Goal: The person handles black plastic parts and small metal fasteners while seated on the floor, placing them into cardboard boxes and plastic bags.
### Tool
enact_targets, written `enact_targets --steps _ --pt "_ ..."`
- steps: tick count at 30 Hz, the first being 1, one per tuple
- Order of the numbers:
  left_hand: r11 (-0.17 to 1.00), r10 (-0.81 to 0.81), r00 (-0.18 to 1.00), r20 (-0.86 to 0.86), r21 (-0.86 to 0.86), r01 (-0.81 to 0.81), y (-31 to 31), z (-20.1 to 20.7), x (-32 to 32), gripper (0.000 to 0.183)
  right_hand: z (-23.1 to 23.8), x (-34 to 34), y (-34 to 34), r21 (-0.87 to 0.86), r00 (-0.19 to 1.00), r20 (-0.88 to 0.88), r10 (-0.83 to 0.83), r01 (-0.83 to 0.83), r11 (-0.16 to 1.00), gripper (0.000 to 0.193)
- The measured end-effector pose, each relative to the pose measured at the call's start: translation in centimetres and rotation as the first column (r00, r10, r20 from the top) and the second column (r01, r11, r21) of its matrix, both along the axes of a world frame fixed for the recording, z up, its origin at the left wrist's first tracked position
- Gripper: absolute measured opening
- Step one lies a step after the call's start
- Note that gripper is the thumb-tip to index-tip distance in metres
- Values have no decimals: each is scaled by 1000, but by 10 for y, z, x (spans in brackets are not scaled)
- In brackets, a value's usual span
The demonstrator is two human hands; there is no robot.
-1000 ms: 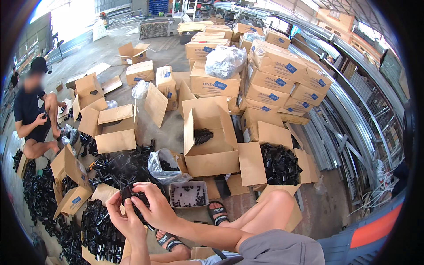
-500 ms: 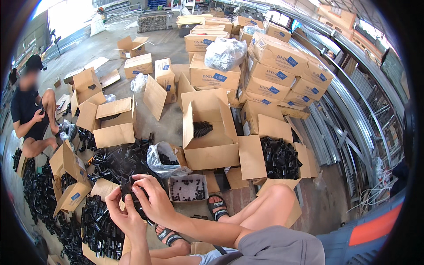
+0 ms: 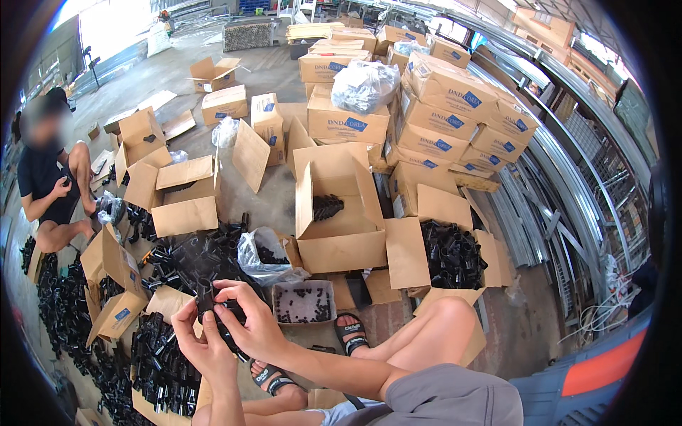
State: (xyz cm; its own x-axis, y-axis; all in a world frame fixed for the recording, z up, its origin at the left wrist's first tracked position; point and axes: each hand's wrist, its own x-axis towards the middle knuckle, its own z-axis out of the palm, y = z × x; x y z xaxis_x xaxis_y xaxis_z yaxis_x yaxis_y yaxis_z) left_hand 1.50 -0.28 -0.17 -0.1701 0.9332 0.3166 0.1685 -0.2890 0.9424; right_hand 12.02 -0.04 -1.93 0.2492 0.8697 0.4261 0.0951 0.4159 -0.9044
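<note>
A small black plastic-looking part is held up between my two hands, above a heap of similar pieces; its exact kind is hard to tell. My left hand pinches it from the left and below with thumb and fingers. From the right, the fingertips of my right hand close on its upper side. Just beyond my hands spreads the pile of black parts. A shallow tray with small black pieces scattered in it lies to the right of my hands.
An open carton with stacked black parts stands ahead. At its right is another carton filled with loose black parts. A clear plastic bag sits beside the tray. Stacked closed cartons rise behind. Another person sits at far left.
The view has shifted very slightly. Both hands stay on the black part, with only a tiny change in finger position.
</note>
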Motion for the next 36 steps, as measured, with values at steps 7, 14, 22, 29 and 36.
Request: enact_targets --steps 7,14,22,29,36 --pt "996 91 987 -133 13 -90 0 22 -3 20 -2 -17 9 -4 998 26 -56 56 998 16" --pt "997 -31 999 31 -69 33 5 10 -13 28 -19 -16 12 -202 986 -165 -35 1 979 24" --pt "985 -37 988 -148 -172 11 3 -3 -30 21 -54 -2 -10 -296 698 -704 129 -454 840 24" --pt "964 -245 681 -690 -98 248 -4 -11 -33 32 -153 47 -31 -622 757 -608 -239 -266 736 30" --pt "895 -443 582 -682 -298 332 -11 -37 -21 48 -261 132 -62 -863 806 -263 -530 49 504 26"
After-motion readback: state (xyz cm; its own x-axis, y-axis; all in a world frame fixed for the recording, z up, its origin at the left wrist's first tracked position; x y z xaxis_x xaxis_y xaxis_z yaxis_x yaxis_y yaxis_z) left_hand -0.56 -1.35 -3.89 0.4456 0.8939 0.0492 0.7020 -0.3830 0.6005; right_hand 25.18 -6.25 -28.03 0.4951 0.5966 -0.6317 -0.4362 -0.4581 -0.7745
